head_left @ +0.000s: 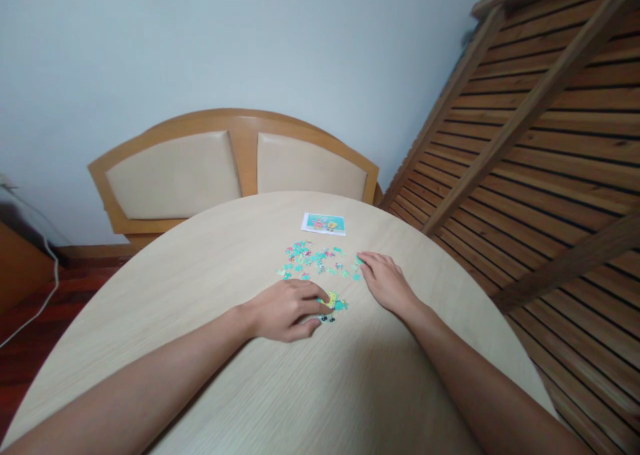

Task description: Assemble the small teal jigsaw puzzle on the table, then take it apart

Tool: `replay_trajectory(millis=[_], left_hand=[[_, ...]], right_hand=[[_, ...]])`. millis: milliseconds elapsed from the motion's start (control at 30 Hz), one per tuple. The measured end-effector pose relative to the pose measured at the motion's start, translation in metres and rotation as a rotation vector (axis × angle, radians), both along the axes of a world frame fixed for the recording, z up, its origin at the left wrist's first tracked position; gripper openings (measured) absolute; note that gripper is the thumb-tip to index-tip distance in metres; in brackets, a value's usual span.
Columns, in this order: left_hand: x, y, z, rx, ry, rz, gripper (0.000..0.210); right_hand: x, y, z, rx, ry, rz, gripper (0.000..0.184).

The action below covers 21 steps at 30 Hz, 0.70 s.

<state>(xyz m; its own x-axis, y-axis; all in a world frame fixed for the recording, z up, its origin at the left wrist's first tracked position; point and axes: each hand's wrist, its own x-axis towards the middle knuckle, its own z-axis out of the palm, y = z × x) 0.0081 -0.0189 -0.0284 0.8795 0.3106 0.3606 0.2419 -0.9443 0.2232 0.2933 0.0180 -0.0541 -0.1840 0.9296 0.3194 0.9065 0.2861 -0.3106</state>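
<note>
"Where was the patch (340, 304)?"

"Under the fingers of the left hand (293, 306) and just past their tips, on the right. It was the joined bit, yellow with some teal, lying on the table (225, 388)."

"Was it clenched?"

"No. The left fingers lay loosely spread over it, with the thumb apart on the near side — nothing looked pinched."

"And the right hand (385, 278)?"

"Its fingertips were at a teal piece (359, 259), beyond the patch and to its right. They hid part of it, so I couldn't tell whether they grasped it or only touched it."

"Which hand was nearer the patch?"

"The left, plainly. The right was near but clear of it, with bare table between."

"How did the patch's long axis run?"

"I couldn't say; the left fingers covered one side. The teal part stuck out away from them, rightward."

"And the loose pieces (300, 249)?"

"Scattered just beyond the left hand, mostly left of the right fingertips — with the card (324, 224) farther out behind them."
</note>
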Motion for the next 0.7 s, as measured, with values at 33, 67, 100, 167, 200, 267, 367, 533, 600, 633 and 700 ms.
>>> replay_trajectory(millis=[33,67,100,167,200,267,367,533,600,633,700], left_hand=[[0.000,0.000,0.000,0.000,-0.001,-0.001,0.033],[0.000,0.000,0.000,0.001,-0.003,-0.002,0.033],[0.000,0.000,0.000,0.003,-0.005,-0.003,0.033],[0.000,0.000,0.000,0.006,-0.008,-0.005,0.033],[0.000,0.000,0.000,0.006,-0.007,-0.004,0.033],[0.000,0.000,0.001,0.007,-0.003,-0.004,0.033],[0.000,-0.001,0.001,0.009,-0.001,-0.002,0.032],[0.001,-0.002,0.001,0.006,-0.010,-0.007,0.032],[0.002,-0.002,0.002,0.001,-0.033,0.028,0.029],[0.001,-0.001,0.002,-0.003,-0.058,0.073,0.027],[0.000,0.001,0.003,-0.007,-0.121,0.236,0.025]], right_hand=[[0.003,0.002,-0.001,0.002,0.002,0.005,0.040],[0.006,0.005,-0.002,0.001,0.004,0.009,0.040],[0.010,0.007,-0.003,0.000,0.007,0.010,0.040],[0.018,0.012,-0.003,-0.001,0.009,0.003,0.039],[0.021,0.014,-0.003,-0.003,0.010,-0.004,0.038],[0.027,0.017,-0.002,-0.010,0.012,-0.024,0.035],[0.032,0.018,0.000,-0.004,0.030,-0.053,0.032],[0.028,0.016,0.004,0.029,0.089,-0.067,0.027],[0.026,0.015,0.006,0.032,0.118,-0.080,0.025],[0.025,0.014,0.007,0.028,0.134,-0.090,0.024],[0.023,0.013,0.009,0.013,0.162,-0.106,0.024]])
